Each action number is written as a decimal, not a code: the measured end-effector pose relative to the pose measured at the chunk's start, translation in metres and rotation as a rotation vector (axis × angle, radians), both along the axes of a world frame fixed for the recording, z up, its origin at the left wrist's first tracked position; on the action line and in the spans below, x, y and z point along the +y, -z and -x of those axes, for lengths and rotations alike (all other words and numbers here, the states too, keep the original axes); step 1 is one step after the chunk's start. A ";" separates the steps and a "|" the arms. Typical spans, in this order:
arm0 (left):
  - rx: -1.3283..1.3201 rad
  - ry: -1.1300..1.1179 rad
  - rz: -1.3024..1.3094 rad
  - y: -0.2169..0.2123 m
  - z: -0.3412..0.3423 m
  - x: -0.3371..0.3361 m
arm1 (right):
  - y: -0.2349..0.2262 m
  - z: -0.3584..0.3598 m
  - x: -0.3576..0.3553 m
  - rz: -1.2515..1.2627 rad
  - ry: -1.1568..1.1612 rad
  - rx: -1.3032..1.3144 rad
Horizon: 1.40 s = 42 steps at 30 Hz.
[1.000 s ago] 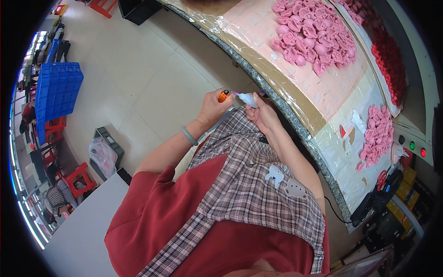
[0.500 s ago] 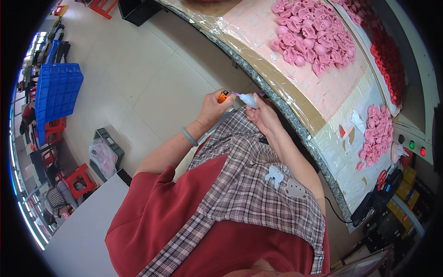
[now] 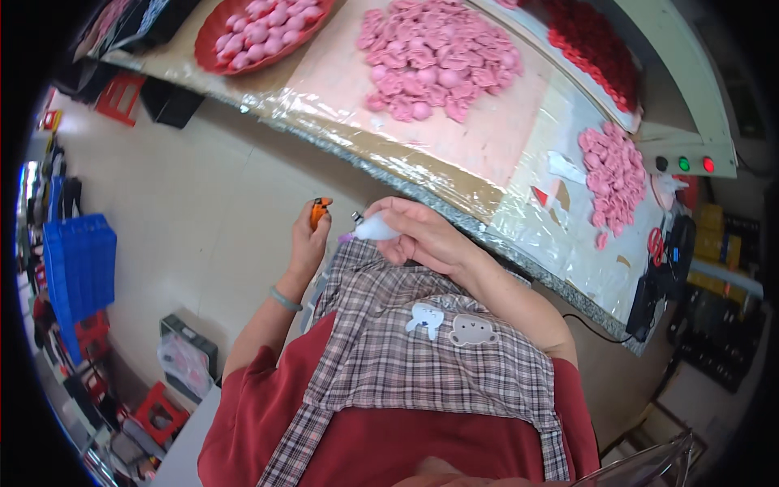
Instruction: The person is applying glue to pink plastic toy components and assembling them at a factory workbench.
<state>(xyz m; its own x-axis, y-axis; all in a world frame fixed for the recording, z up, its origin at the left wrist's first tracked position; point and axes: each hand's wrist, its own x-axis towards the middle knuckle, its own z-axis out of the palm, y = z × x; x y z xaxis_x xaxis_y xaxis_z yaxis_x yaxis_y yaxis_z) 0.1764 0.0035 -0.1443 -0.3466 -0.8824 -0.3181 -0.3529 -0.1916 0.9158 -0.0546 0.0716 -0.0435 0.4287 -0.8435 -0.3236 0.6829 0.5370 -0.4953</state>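
- The long plastic-wrapped worktable (image 3: 454, 174) carries heaps of soft pink moulded pieces (image 3: 438, 53), seemingly waiting; I judge much is left.
- A round red tray (image 3: 213, 50) holds more pink pieces.
- My right hand (image 3: 426, 239) curls its fingers around a small white squeeze bottle (image 3: 375, 230), held above my checked apron (image 3: 406, 357).
- My left hand (image 3: 308, 243) pinches a little orange lighter-like tool (image 3: 320, 213).

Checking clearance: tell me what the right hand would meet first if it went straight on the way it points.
Probably the left hand holding the small orange lighter; the right hand aims its white piece that way. Depth is unclear.
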 end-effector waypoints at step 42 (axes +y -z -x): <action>-0.379 0.586 1.414 -0.130 0.346 -0.130 | -0.047 0.212 0.136 0.229 0.950 0.633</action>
<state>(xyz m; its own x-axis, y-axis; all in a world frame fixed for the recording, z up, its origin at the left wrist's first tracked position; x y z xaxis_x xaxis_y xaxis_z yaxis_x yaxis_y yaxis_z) -0.1694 -0.1263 -0.0145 -0.8279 -0.3061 0.4700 -0.3089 0.9483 0.0733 -0.2671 0.2078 0.0035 -0.5911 -0.8049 -0.0524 0.3588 -0.2042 -0.9108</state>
